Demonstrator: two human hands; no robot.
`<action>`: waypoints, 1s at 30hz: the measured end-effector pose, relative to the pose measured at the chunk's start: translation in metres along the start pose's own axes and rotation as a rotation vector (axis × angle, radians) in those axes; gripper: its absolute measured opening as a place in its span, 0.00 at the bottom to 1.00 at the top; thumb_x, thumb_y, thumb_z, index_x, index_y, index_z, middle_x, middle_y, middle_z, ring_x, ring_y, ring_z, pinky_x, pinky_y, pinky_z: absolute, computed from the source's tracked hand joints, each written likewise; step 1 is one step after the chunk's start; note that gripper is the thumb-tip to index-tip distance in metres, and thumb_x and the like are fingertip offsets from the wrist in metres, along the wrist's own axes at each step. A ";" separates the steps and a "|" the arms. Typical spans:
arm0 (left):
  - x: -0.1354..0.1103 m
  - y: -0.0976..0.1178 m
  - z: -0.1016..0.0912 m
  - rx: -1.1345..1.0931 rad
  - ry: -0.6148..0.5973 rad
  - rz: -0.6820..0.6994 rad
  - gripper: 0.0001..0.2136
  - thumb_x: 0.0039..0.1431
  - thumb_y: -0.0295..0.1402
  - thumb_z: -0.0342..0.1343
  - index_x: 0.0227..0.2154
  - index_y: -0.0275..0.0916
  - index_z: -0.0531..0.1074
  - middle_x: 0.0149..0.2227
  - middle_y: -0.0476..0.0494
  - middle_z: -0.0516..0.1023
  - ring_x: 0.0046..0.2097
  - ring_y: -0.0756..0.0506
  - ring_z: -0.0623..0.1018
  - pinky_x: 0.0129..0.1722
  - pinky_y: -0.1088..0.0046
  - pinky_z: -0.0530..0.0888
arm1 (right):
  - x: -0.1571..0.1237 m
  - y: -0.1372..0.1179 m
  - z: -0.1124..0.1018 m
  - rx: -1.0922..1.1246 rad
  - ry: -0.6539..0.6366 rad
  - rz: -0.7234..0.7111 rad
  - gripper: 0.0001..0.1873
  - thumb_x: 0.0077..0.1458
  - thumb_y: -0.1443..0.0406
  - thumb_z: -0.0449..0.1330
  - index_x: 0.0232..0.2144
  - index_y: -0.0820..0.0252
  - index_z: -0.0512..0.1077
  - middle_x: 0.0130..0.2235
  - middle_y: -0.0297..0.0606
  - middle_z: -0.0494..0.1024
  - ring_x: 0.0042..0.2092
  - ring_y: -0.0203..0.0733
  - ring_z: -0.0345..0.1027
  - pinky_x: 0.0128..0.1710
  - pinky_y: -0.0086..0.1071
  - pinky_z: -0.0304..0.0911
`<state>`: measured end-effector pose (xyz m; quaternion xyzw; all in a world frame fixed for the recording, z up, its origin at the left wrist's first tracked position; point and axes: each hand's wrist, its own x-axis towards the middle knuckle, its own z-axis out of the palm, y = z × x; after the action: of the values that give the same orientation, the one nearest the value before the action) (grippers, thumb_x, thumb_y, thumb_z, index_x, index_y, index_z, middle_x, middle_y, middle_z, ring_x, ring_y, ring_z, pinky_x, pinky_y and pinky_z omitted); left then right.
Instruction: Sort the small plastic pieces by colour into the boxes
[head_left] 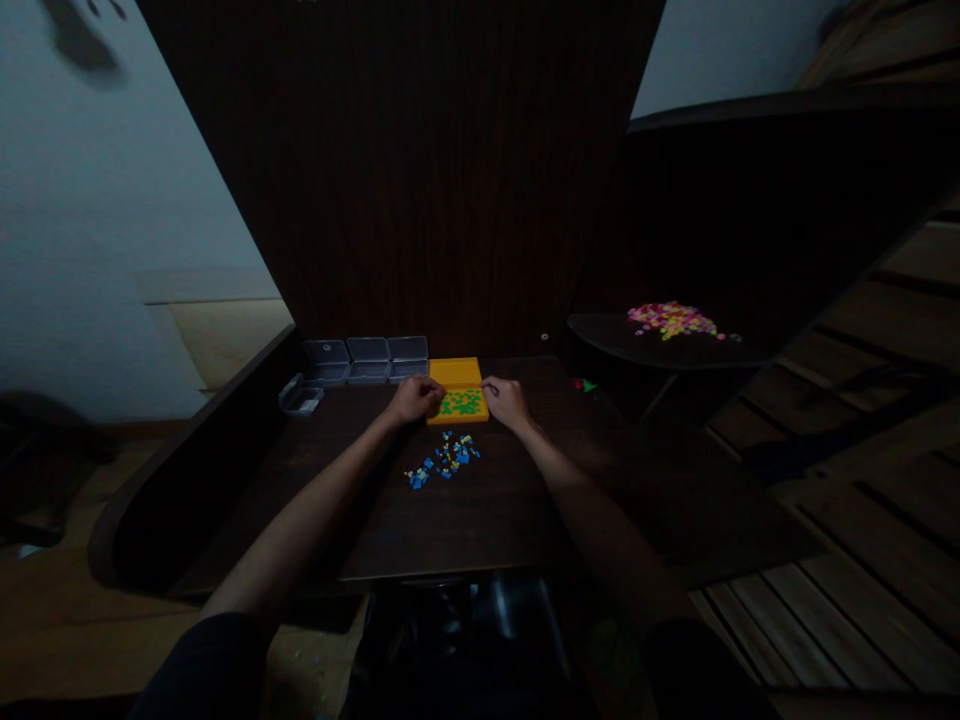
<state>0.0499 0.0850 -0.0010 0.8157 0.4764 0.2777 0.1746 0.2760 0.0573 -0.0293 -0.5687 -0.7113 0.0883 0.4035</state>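
Observation:
A yellow box (454, 372) lies on the dark wooden desk with its lid folded back, and small green pieces (460, 403) are spread across its front half. My left hand (414, 398) is at the left side of the box, its curled fingers closed over that edge. At the opposite side, my right hand (507, 400) has its fingertips pressed together against the right edge near the hinge. Whether a small piece is between any fingers is too dark and small to tell. Nearer to me lies a loose scatter of small blue, yellow and white pieces (450, 456).
Clear plastic compartment boxes (367, 360) with raised lids line the desk's back left, beside a smaller clear container (301, 398). A pile of pink and yellow bits (675, 320) sits on the right shelf (600, 335). Small red and green items (585, 385) lie below it.

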 end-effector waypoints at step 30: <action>-0.059 -0.006 -0.008 -0.044 -0.020 0.113 0.26 0.54 0.48 0.59 0.52 0.39 0.72 0.51 0.40 0.77 0.53 0.39 0.74 0.55 0.59 0.70 | 0.012 0.020 0.007 -0.174 -0.010 0.050 0.16 0.60 0.63 0.52 0.42 0.60 0.78 0.40 0.45 0.73 0.44 0.47 0.62 0.49 0.38 0.59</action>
<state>0.0175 0.0363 -0.0150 0.8400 0.4214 0.2896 0.1814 0.2854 0.0766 -0.0402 -0.6186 -0.7040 0.0393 0.3467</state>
